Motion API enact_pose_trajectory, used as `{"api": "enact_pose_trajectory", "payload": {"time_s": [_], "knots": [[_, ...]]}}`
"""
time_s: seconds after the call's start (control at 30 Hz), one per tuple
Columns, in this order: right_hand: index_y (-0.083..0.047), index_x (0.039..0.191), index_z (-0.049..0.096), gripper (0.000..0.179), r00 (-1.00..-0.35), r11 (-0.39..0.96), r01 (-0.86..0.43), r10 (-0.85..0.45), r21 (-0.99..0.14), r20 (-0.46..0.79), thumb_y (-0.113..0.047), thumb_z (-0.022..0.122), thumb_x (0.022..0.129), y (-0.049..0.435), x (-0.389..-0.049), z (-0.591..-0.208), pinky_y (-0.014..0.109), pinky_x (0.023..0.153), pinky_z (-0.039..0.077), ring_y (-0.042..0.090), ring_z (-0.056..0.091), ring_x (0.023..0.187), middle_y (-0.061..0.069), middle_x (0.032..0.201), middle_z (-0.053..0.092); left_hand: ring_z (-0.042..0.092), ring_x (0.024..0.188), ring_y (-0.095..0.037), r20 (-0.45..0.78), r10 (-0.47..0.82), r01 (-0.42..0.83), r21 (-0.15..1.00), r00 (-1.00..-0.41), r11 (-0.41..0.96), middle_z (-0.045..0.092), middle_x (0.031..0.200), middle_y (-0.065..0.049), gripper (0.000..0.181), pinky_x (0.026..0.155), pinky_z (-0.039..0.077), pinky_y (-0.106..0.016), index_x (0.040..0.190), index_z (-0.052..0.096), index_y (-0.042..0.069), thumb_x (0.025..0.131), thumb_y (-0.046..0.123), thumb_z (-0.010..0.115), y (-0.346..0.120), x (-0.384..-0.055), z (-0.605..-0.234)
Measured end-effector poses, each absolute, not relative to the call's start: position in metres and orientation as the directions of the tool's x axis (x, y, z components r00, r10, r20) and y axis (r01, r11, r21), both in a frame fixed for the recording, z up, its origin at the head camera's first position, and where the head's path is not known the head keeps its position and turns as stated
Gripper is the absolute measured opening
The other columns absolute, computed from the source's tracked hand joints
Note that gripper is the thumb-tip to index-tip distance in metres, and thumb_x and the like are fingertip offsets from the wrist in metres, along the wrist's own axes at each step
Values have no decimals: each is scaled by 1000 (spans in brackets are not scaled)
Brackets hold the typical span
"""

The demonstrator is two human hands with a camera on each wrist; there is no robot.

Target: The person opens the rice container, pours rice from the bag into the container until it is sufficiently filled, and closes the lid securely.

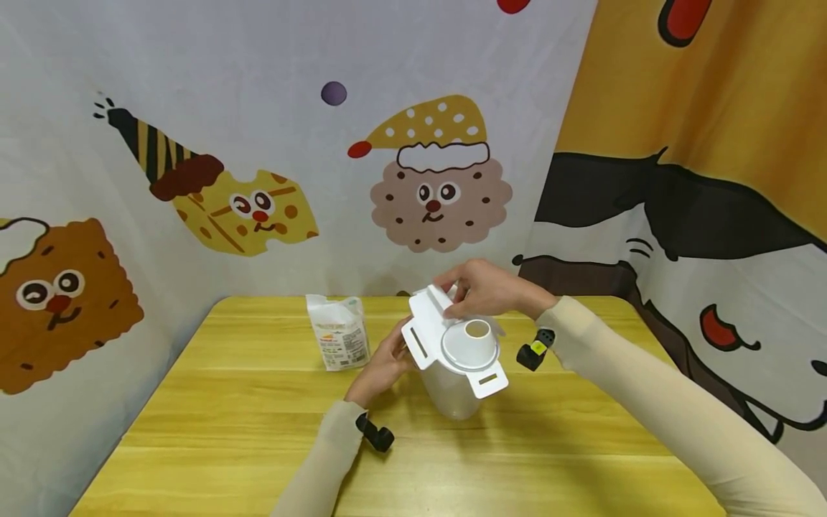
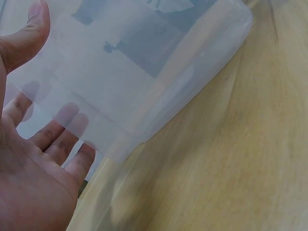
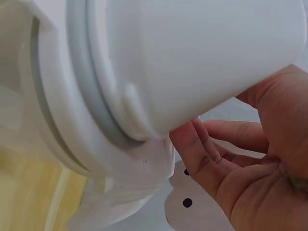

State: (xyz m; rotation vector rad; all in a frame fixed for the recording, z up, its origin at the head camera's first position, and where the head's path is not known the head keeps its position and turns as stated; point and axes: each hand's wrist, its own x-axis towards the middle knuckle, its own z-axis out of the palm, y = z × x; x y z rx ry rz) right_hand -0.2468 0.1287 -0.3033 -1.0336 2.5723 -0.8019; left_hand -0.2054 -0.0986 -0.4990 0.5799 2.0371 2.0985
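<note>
Table (image 1: 517, 474), with a translucent jar (image 1: 451, 395) at its middle, between the hands. The left hand (image 1: 388, 360) grips the jar's side, thumb and fingers spread around the wall. Above, the white lid (image 1: 468, 350); the right hand (image 1: 487, 287) pinches its raised flap (image 1: 439, 296) between thumb and fingers. Beyond, left: a white printed bag (image 1: 339, 334), upright. Behind: a cartoon cloth (image 1: 258, 72).

In the head view the light is bright and even — only soft shadows lie on the surface (image 1: 194, 445) near the container (image 1: 452, 395). Both wrist views look dimmer and greyer, and their close details are slightly blurred.
</note>
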Motion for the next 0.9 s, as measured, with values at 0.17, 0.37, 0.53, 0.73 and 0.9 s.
{"api": "enact_pose_trajectory", "payload": {"time_s": [0.17, 0.37, 0.53, 0.73, 0.9], "knots": [[-5, 133, 68, 54, -742, 601, -507, -669, -619, -42, -15, 86, 83, 127, -245, -303, 26, 69, 59, 13, 72, 81, 8, 109, 79, 30, 154, -36, 156, 378, 144, 988, -913, -59, 32, 166, -19, 91, 129, 27, -49, 162, 26, 8, 80, -18, 56, -99, -206, -500], [-7, 132, 70, 55, -779, 615, -423, -622, -665, -79, -13, 87, 81, 126, -245, -304, 29, 69, 63, 16, 73, 83, 8, 120, 75, 28, 154, -38, 157, 389, 141, 987, -908, -71, 29, 167, -21, 92, 128, 26, -53, 163, 23, 8, 80, -20, 55, -99, -206, -500], [-7, 133, 69, 56, -794, 619, -383, -600, -685, -97, -13, 87, 80, 125, -244, -304, 30, 72, 64, 18, 74, 88, 9, 121, 75, 27, 155, -37, 151, 385, 132, 988, -911, -75, 28, 168, -19, 93, 128, 25, -54, 163, 24, 9, 80, -19, 57, -99, -205, -498], [-8, 135, 68, 59, -811, 620, -357, -577, -699, -97, -13, 88, 80, 127, -243, -302, 30, 75, 64, 22, 74, 97, 9, 126, 73, 28, 156, -34, 153, 372, 146, 988, -916, -46, 31, 167, -17, 91, 129, 25, -50, 162, 27, 11, 81, -16, 61, -98, -205, -497], [-9, 137, 66, 61, -820, 616, -351, -565, -706, -85, -14, 88, 80, 130, -241, -300, 29, 74, 63, 22, 75, 96, 9, 127, 72, 30, 155, -36, 167, 374, 169, 985, -912, -27, 33, 165, -18, 87, 129, 26, -51, 161, 28, 10, 84, -11, 64, -99, -205, -498]]}}
